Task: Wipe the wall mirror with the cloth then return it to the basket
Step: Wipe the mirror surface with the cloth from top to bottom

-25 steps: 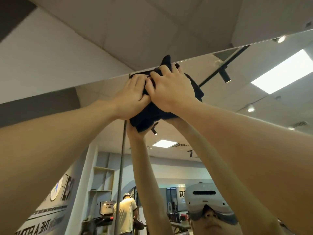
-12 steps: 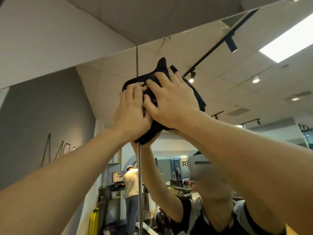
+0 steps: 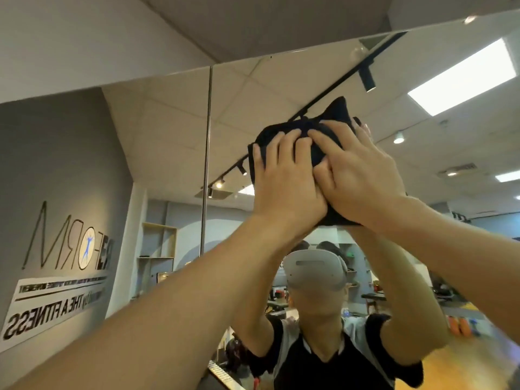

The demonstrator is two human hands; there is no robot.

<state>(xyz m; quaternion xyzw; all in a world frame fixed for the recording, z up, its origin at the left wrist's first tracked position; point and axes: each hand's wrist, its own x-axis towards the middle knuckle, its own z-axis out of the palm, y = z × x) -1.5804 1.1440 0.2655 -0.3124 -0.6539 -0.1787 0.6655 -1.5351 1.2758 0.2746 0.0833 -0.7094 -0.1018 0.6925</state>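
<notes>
A bunched black cloth (image 3: pixel 334 116) is pressed flat against the wall mirror (image 3: pixel 157 142), right of centre and above head height. My left hand (image 3: pixel 284 181) and my right hand (image 3: pixel 363 170) lie side by side on top of it, fingers spread upward, both pushing it onto the glass. The cloth's upper corner pokes out above my right fingers. Its lower edge shows under my wrists. The basket is out of view.
A vertical seam (image 3: pixel 207 153) splits the mirror into two panels, left of the cloth. The mirror's top edge (image 3: pixel 309 49) meets a white wall above. The glass reflects a person in a headset, ceiling lights, a grey wall with lettering and gym gear.
Both hands have slid the cloth down and to the right across the glass, from the top edge at the panel seam onto the right panel. The view has dropped lower.
</notes>
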